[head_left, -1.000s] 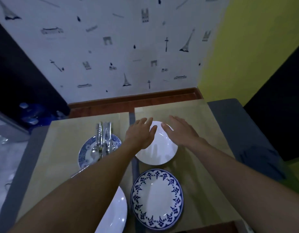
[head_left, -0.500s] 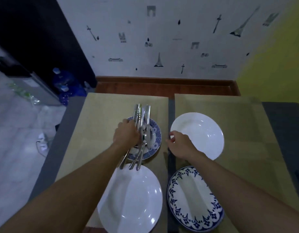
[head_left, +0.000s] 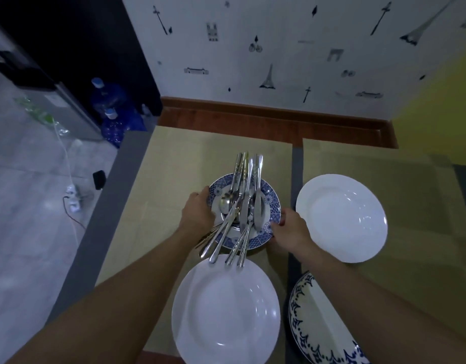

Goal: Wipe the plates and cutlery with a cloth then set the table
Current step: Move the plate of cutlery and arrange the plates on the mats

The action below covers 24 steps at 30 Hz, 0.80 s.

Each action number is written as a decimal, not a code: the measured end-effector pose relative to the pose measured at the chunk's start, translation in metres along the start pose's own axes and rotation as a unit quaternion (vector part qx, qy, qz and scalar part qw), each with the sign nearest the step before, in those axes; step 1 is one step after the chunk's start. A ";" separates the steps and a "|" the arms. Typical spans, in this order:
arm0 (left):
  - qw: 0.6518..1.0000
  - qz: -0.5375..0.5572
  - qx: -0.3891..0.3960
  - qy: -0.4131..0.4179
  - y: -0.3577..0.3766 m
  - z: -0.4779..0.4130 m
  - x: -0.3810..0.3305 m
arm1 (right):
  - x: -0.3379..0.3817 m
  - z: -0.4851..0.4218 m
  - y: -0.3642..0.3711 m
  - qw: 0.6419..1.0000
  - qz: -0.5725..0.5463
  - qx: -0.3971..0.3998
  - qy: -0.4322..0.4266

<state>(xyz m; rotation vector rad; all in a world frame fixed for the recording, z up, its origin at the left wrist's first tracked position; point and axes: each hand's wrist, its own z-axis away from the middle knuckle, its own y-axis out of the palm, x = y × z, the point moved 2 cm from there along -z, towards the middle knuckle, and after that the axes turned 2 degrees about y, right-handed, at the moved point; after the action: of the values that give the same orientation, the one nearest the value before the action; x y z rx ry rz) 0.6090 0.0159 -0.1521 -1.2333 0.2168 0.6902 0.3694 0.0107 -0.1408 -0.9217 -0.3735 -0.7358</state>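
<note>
Right hand joined left hand on round blue-patterned plate | shiny cutlery

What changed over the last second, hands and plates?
Both hands let go of the far white plate and moved left to the blue-patterned plate. The left hand now grips its left rim and the right hand its right rim. Unchanged: the cutlery lies piled on that plate, and the near white plate and blue-rimmed plate are in place.
</note>
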 end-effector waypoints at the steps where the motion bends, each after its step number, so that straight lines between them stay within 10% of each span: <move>1: 1.000 0.007 -0.002 0.002 0.000 -0.002 0.002 | 0.000 -0.001 0.001 1.000 -0.006 -0.003 0.004; 24: 0.994 -0.001 -0.107 -0.009 -0.098 -0.095 0.084 | 0.134 -0.095 0.072 0.994 -0.087 0.031 -0.051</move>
<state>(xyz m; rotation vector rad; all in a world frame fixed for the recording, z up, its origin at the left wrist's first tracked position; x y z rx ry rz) 0.7521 -0.0567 -0.1496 -1.4299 0.1286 0.7369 0.5131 -0.0945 -0.1578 -0.8765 -0.5690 -0.8345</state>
